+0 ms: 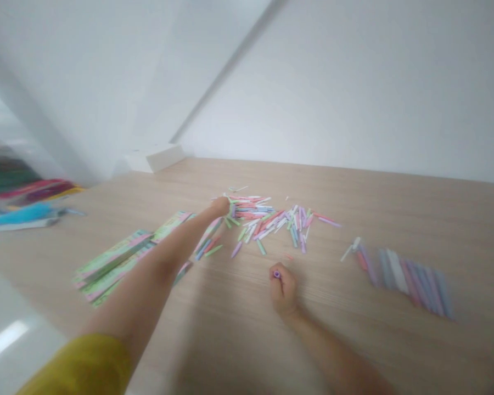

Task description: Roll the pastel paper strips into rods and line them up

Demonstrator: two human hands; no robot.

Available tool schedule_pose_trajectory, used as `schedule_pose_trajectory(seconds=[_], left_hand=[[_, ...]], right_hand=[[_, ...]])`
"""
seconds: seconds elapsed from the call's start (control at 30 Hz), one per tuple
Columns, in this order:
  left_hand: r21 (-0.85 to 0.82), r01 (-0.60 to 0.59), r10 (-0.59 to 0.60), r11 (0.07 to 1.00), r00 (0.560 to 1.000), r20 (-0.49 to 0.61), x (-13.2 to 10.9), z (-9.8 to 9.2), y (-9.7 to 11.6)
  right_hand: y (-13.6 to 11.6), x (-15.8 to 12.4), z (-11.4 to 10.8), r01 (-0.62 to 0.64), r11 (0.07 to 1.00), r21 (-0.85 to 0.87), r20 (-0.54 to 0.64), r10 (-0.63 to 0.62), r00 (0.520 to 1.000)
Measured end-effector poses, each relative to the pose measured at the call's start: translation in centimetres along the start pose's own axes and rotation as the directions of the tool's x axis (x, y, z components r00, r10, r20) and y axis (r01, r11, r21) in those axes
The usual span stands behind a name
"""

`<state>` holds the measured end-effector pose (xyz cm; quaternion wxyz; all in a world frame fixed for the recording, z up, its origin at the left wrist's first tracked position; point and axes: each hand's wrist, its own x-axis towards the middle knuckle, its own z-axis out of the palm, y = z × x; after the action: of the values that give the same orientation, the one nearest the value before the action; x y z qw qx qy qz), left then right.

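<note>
My right hand (pixel 284 288) is closed in a fist low over the middle of the table (pixel 230 307). It grips a purple tube (pixel 277 274), seen end-on, that looks like a pen barrel. My left hand (pixel 221 206) reaches forward to the left end of a loose pile of pastel pen-like sticks (pixel 267 216) in pink, white, purple, green and blue. Its fingers are mostly hidden behind the hand, so whether they hold a stick does not show. A few separate sticks (pixel 209 247) lie under and beside my left forearm.
Green and pink printed flat packs (pixel 111 255) lie at the left, partly behind my forearm. A blurred row of pastel sticks (pixel 415 280) lies at the right. A white box (pixel 156 158) stands at the back left by the wall. Blue bags (pixel 20 214) are at the far left.
</note>
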<state>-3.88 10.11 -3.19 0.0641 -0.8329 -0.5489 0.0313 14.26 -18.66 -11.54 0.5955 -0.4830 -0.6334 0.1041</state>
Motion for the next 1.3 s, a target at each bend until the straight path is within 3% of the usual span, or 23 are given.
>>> schedule_pose_trajectory(seconds=[0.2, 0.33, 0.43, 0.67, 0.83, 1.03, 1.3], left_hand=[[0.026, -0.046, 0.044, 0.999, 0.997, 0.063, -0.9, -2.0, 1.4], [-0.015, -0.177, 0.177, 0.984, 0.979, 0.104, -4.8, -3.2, 0.8], [-0.009, -0.278, 0.276, 0.96, 0.949, 0.155, -8.1, -2.9, 0.0], [0.085, -0.137, 0.122, 0.987, 0.979, 0.161, -12.8, -1.5, -1.9], [-0.014, -0.106, 0.107, 0.994, 0.982, 0.155, -14.7, -0.7, -2.9], [-0.106, -0.08, 0.085, 0.991, 0.995, 0.046, -13.3, -0.4, -1.2], [-0.17, -0.154, 0.147, 0.973, 0.988, -0.054, -5.5, -0.5, 5.3]], right_hand=[[0.1, 0.3, -0.3, 0.017, 1.0, 0.012, -0.007, -0.017, 1.0], [0.6, 0.4, -0.3, -0.02, 1.0, 0.015, -0.022, 0.02, 1.0], [0.4, 0.5, -0.3, -0.022, 1.0, 0.01, 0.007, 0.022, 1.0], [-0.6, 0.3, -0.7, 0.131, 0.99, -0.052, 0.096, -0.125, 0.988], [-0.1, 0.0, -0.6, 0.083, 0.996, -0.045, 0.062, -0.08, 0.995], [-0.1, 0.3, -0.6, 0.071, 0.996, -0.058, 0.06, -0.067, 0.996], [-0.9, 0.3, -0.7, 0.282, 0.953, -0.114, 0.107, -0.27, 0.957]])
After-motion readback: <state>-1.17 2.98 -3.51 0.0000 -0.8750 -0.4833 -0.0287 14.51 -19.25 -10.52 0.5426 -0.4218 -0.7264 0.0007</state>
